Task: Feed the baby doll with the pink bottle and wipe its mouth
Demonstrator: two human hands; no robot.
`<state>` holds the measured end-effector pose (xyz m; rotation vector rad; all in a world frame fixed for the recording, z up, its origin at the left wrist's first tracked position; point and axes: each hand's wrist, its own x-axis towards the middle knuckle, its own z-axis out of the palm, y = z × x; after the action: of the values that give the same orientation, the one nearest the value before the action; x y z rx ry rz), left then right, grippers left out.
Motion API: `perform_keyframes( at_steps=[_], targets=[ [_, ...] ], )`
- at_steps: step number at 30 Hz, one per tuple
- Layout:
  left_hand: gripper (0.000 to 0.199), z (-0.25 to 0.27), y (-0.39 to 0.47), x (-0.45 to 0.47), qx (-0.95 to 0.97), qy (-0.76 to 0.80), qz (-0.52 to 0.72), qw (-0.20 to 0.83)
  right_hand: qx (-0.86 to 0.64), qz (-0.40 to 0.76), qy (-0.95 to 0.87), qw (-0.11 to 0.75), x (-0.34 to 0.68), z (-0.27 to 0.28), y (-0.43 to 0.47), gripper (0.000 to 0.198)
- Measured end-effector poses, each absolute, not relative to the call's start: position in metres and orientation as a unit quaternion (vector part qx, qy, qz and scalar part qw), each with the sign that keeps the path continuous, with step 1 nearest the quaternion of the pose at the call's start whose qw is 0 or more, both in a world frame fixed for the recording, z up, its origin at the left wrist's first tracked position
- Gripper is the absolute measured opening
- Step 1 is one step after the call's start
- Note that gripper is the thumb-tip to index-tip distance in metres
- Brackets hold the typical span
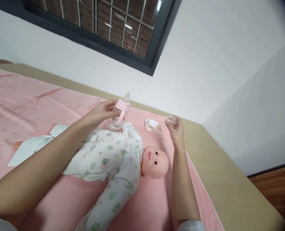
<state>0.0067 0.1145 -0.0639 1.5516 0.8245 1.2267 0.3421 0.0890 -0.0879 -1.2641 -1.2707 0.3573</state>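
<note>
My left hand (106,110) is closed around a baby bottle (120,112) with a pink collar, pink handles and a clear teat. The bottle is upright, over the doll's far arm. Between the fingers of my right hand (177,130) is a clear, dome-shaped bottle cap (171,120). Below my arms a baby doll (155,162) lies on its back, its head to the right. It wears a white top (113,150) printed with green and pink animal figures. My left forearm hides part of its lower body.
A pink blanket (147,205) covers most of the wooden table (219,186). Beside my right hand lies a small open packet (153,125) with white and tan contents. The white wall (181,83) and a dark-framed, barred window (123,29) stand behind the table.
</note>
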Motion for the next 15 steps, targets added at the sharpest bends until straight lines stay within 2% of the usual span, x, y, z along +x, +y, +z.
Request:
perform_keyframes(
  at_steps=[4,8,15],
  targets=[
    [0.059,-0.061,0.098,0.026,0.644,0.377,0.510,0.428,-0.460,0.212,-0.635,0.583,0.312,-0.062,0.066,0.062],
    [0.055,-0.057,0.081,0.037,0.708,0.395,0.501,0.305,-0.404,0.231,-0.661,0.588,0.285,-0.048,0.041,0.063],
    [0.059,-0.057,0.063,0.048,0.823,0.351,0.431,0.119,-0.406,0.217,-0.637,0.619,0.250,-0.053,0.025,0.067]
  ],
)
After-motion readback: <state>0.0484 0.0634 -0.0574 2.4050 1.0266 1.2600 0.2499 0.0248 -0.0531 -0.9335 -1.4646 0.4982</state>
